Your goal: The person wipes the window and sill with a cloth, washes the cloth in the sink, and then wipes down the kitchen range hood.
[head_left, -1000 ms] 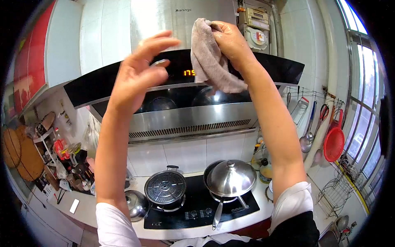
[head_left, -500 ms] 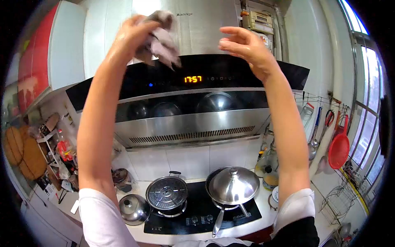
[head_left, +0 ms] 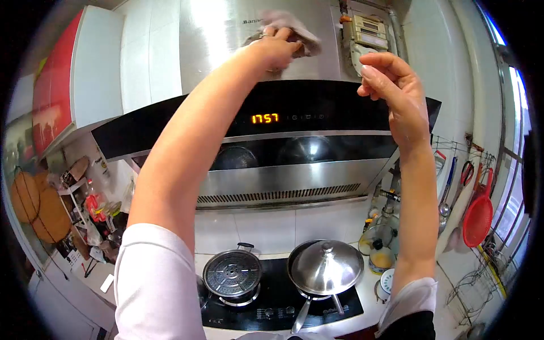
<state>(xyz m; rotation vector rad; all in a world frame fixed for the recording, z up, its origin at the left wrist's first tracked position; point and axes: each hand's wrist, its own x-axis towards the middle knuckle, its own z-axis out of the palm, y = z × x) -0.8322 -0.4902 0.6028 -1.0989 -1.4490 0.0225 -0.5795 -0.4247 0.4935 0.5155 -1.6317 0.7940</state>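
My left hand (head_left: 276, 52) holds a greyish-pink cloth (head_left: 294, 29) against the steel upper panel of the range hood (head_left: 209, 45); the cloth is blurred. It covers part of the lettering there. My right hand (head_left: 394, 90) is raised at the right, in front of the hood's right side, with fingers bent, apart from one another, and nothing in them. Between and below my hands, the hood's black glass band (head_left: 340, 107) shows a lit 17:57 display (head_left: 265, 118).
Below stands a black cooktop (head_left: 255, 317) with a perforated steamer pan (head_left: 232, 273) and a wok under a steel lid (head_left: 327, 266). A red strainer (head_left: 477, 220) and utensils hang at the right. A red cabinet (head_left: 54, 90) is upper left, above cluttered shelves.
The cloth passed from my right hand to my left, which then moved right across the steel panel. My right hand let go, opened and shifted right and slightly down.
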